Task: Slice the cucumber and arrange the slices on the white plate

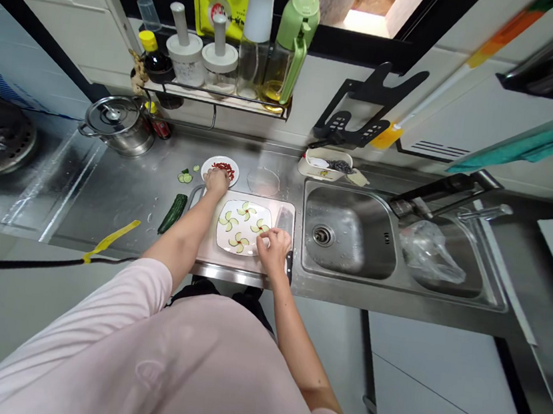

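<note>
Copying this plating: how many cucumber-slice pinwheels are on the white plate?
4 on the white plate: top pinwheel, left pinwheel, right pinwheel, bottom pinwheel. The right hand may hide another.

The steel counter (120,204) carries a cutting board (229,260), cucumber (173,214) and pot (120,126).

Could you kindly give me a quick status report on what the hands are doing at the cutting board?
Left hand over small plate of red bits. Right hand at cucumber slices on white plate. Knife lying right of white plate.
</note>
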`<state>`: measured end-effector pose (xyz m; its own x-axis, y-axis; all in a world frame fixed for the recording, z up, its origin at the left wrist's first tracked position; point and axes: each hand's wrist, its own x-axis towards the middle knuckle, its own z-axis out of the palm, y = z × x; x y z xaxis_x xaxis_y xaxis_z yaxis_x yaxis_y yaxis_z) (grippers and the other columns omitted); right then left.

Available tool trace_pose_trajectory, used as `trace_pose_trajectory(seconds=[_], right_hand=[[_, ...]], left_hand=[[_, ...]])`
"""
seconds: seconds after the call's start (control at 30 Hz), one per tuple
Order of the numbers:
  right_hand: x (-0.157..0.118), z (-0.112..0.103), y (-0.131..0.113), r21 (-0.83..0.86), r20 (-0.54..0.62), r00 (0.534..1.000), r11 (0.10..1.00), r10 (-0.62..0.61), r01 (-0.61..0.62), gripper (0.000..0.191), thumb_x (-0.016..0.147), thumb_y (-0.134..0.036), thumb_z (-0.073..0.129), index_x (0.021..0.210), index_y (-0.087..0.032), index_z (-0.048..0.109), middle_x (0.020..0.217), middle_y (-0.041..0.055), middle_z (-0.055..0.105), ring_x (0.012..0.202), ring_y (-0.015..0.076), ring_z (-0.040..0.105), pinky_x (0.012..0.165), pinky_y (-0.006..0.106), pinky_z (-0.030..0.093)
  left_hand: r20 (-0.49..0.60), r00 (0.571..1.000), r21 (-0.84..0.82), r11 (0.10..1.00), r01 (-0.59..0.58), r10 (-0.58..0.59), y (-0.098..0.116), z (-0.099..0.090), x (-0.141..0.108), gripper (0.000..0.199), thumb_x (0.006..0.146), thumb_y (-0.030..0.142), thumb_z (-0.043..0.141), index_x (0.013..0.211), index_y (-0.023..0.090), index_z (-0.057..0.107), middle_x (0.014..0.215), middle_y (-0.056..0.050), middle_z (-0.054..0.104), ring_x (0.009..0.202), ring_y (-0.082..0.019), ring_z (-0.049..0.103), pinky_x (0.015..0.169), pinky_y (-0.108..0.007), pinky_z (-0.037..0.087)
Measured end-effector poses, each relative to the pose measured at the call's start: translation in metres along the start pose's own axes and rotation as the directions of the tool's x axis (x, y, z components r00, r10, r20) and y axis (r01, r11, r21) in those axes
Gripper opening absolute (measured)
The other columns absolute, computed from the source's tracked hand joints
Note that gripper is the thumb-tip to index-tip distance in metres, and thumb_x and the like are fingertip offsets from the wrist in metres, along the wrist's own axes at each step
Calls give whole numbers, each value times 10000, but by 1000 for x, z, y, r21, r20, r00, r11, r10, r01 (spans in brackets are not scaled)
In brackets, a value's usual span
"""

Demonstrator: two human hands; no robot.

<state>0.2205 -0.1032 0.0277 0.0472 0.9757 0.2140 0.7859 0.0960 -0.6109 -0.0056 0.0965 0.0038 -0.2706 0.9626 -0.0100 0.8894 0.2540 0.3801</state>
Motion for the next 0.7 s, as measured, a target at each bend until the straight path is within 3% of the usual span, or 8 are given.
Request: trace_pose_trajectory(seconds=[0.4, 0.7], right_hand=[[2, 1, 0, 11, 2, 1000, 1000, 5, -5, 86, 816, -288, 572, 784, -226, 623, 1030, 57, 543, 1070, 275, 381, 914, 418, 300], [5, 0, -1, 50, 14, 1000, 999, 2, -3, 85, 815, -281, 569, 789, -229, 631, 1019, 65, 541, 1066, 269, 379, 929, 431, 306]], left_hand=[[56, 998, 99, 995, -24, 19, 2, -3, 0, 373, 877, 299, 374, 1009, 137, 683, 1114, -199, 604, 1082, -328, 466, 901, -459, 326], [64, 998, 110, 994, -5, -3, 0, -2, 4, 357, 867, 294, 387, 995, 138, 680, 1136, -203, 590, 1093, -343, 459, 898, -483, 323]])
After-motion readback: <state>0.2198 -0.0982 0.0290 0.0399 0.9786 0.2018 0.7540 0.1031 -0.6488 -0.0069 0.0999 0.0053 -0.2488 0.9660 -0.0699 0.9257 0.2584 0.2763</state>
